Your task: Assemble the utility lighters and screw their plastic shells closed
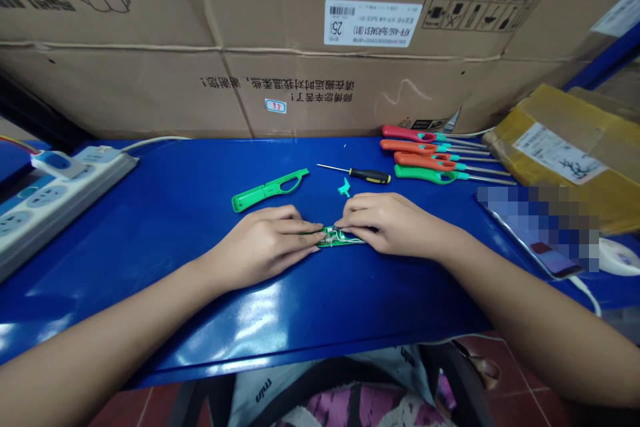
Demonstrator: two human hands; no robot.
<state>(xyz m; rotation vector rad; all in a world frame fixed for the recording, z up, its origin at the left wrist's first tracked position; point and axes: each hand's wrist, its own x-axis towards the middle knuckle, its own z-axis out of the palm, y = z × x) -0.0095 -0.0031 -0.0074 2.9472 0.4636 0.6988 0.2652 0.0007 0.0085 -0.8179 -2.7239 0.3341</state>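
Near the middle of the blue table [210,320], an opened green lighter casing [342,239] lies with white wires and small parts showing inside. My left hand [270,243] presses its fingertips on the casing's left end, fingers together. Over the casing's right part, my right hand [387,223] has its thumb and fingers pinched at the wires; what is between the fingertips is too small to tell. Behind my left hand lies a green casing half [265,193]. A turquoise trigger piece [345,188] and a black and yellow screwdriver [370,176] lie behind my right hand.
Several red, orange and green lighters [425,175] lie at the back right, near a yellow taped package [575,153]. A phone [535,240] with a cable is at the right. A power strip [60,193] stands at the left; a large cardboard box [165,93] stands behind.
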